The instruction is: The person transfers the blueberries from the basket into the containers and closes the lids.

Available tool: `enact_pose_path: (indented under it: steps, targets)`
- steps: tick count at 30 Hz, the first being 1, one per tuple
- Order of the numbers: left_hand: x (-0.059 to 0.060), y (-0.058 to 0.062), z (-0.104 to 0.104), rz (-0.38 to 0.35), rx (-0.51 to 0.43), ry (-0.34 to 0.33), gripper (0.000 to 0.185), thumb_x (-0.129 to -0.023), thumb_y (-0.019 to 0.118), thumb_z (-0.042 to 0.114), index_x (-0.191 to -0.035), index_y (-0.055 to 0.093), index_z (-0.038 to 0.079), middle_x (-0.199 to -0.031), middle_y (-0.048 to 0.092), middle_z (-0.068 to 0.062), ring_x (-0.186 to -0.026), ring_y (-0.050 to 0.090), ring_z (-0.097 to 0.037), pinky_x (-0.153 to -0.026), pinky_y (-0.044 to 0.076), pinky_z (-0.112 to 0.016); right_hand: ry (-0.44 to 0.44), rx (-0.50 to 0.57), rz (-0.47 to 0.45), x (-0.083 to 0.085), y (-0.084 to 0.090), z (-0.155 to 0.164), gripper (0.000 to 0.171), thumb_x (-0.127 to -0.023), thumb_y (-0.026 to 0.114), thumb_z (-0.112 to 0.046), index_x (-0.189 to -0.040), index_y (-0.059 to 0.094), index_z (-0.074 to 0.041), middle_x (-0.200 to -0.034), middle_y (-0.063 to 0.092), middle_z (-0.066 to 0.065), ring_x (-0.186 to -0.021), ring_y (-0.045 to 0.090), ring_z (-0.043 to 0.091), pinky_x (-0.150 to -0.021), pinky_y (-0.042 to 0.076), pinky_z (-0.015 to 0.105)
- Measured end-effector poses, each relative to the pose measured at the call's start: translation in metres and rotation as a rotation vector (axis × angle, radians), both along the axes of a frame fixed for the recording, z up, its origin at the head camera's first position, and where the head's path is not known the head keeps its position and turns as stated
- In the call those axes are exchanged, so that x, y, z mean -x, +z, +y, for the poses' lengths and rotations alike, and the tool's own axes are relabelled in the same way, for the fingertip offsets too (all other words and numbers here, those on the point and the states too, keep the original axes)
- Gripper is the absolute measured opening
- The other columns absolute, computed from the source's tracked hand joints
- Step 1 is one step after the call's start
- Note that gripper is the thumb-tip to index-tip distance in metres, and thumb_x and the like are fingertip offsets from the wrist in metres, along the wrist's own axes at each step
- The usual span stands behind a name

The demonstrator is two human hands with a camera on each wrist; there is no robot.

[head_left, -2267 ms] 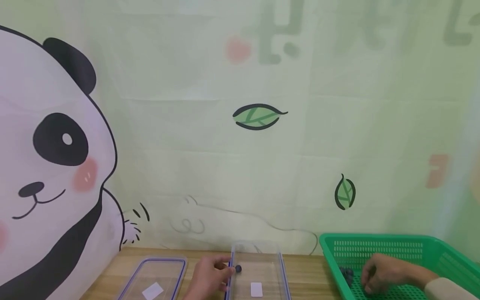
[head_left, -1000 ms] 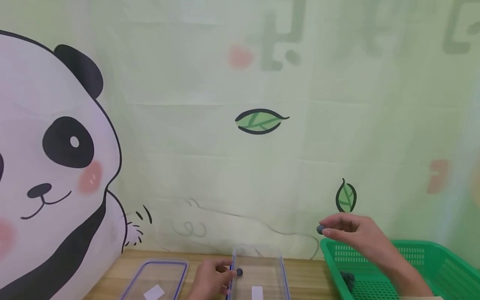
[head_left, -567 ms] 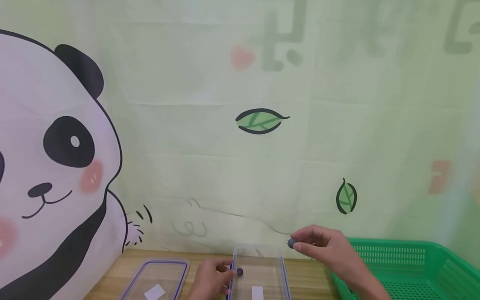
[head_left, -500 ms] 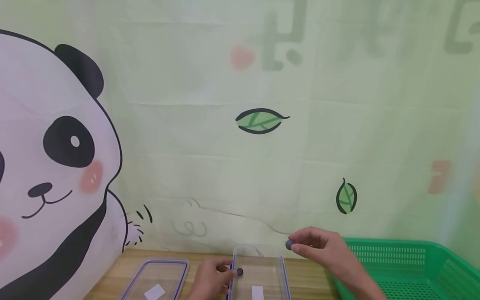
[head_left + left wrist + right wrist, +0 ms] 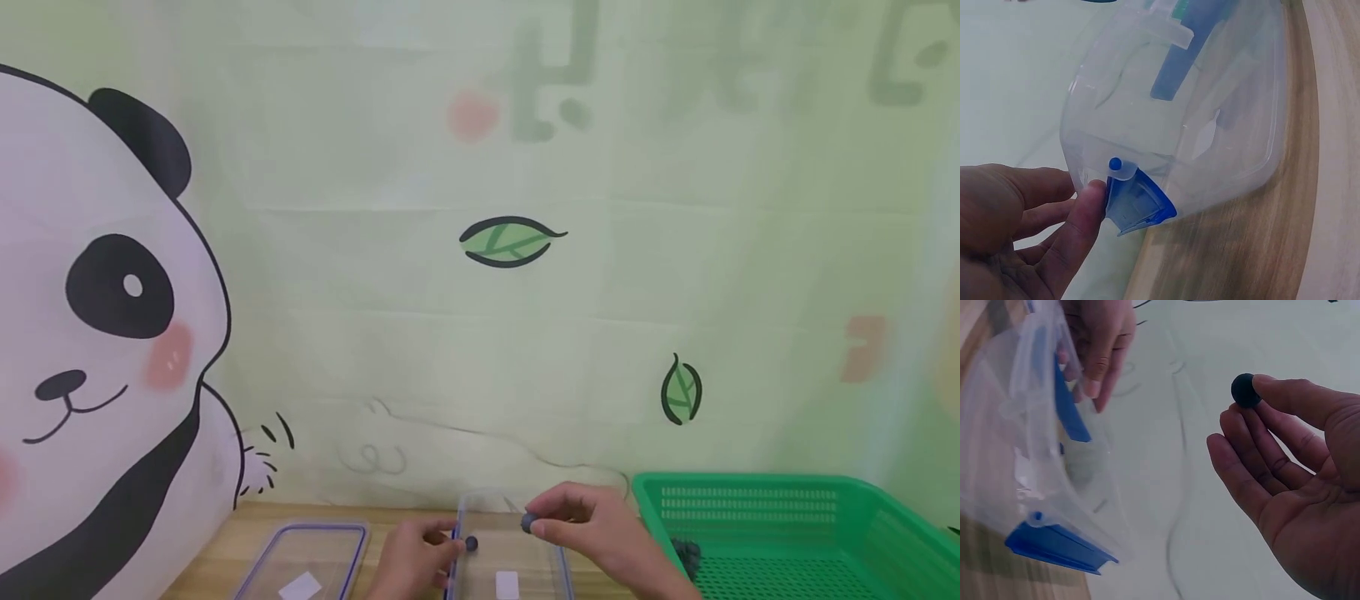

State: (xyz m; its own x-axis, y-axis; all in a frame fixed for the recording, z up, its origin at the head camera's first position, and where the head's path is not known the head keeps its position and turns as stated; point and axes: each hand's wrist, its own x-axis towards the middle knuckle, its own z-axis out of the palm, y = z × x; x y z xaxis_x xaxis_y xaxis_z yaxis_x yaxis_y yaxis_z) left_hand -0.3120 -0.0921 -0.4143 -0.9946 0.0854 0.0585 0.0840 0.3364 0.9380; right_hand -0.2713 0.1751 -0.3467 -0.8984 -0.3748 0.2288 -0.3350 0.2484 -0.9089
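Note:
My right hand (image 5: 592, 533) pinches a blueberry (image 5: 528, 522) between thumb and fingertips, above the right side of a clear plastic box (image 5: 507, 550). The right wrist view shows that blueberry (image 5: 1245, 390) dark and round, held with the other fingers loosely bent. At the box's left rim, my left hand (image 5: 414, 557) holds the wall with thumb and fingers, right beside a blue side clip (image 5: 1138, 199). A small dark ball (image 5: 471, 543) shows just by the left thumb tip in the head view.
A green perforated basket (image 5: 757, 479) stands at the right with several blueberries (image 5: 686, 557) in its left corner. Left of the box lies a clear lid with a blue seal (image 5: 326, 527) on the wooden table (image 5: 225, 550). A panda-printed cloth (image 5: 375, 333) hangs behind.
My right hand came up out of the basket with a blueberry and moved left, then down to over the box. The left hand has stayed at the box's rim.

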Motion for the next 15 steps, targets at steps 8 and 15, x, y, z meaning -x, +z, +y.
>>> enact_pose_path:
  steps: [8,15]
  targets:
    - [0.003,0.0,-0.003,0.004,0.012,-0.007,0.035,-0.093,0.077,-0.001,-0.127,0.07,-0.011,-0.086,0.068,-0.006,-0.062,0.068,-0.015,-0.059,0.065,-0.033,0.069,-0.027,-0.089,0.008,-0.026,-0.027,0.017,-0.098,0.078,-0.014,-0.11,0.078,-0.002,-0.1,0.077,0.006,-0.093,0.069,0.021,-0.084,0.06,0.032]
    - [0.003,-0.001,-0.002,0.006,0.01,-0.008,0.035,-0.092,0.077,-0.002,-0.126,0.071,-0.01,-0.085,0.068,-0.007,-0.062,0.069,-0.016,-0.059,0.065,-0.033,0.11,-0.049,-0.195,0.009,-0.048,-0.042,0.014,-0.098,0.076,-0.011,-0.109,0.078,-0.003,-0.098,0.077,0.006,-0.093,0.071,0.02,-0.085,0.06,0.035]
